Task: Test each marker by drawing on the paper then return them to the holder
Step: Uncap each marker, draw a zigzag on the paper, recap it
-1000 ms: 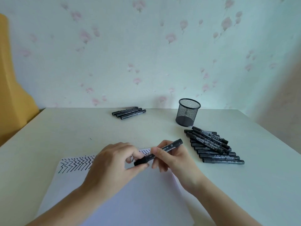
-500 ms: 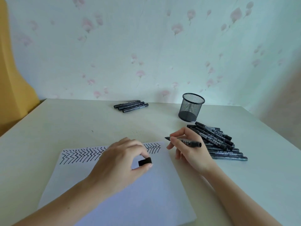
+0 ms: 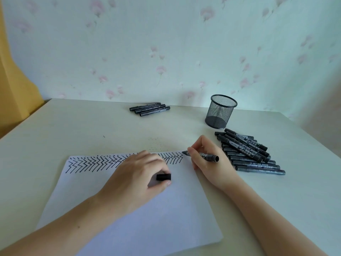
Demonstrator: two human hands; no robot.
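A white sheet of paper [image 3: 132, 215] lies on the table with a row of black zigzag marks [image 3: 96, 162] along its far edge. My right hand [image 3: 208, 161] grips an uncapped black marker [image 3: 204, 155], whose tip sits at the paper's far right corner beside the last marks. My left hand [image 3: 134, 176] rests on the paper and pinches the marker's black cap [image 3: 163, 177]. The black mesh holder [image 3: 220, 111] stands upright at the back right, with nothing visible in it.
A pile of several black markers [image 3: 249, 154] lies right of my right hand, in front of the holder. Three more markers [image 3: 149, 109] lie side by side near the wall. A yellow object [image 3: 13, 85] stands beyond the table's left edge.
The cap came off the marker and stayed in my left hand. My right hand carried the marker to the right, then lowered its tip to the paper's far corner.
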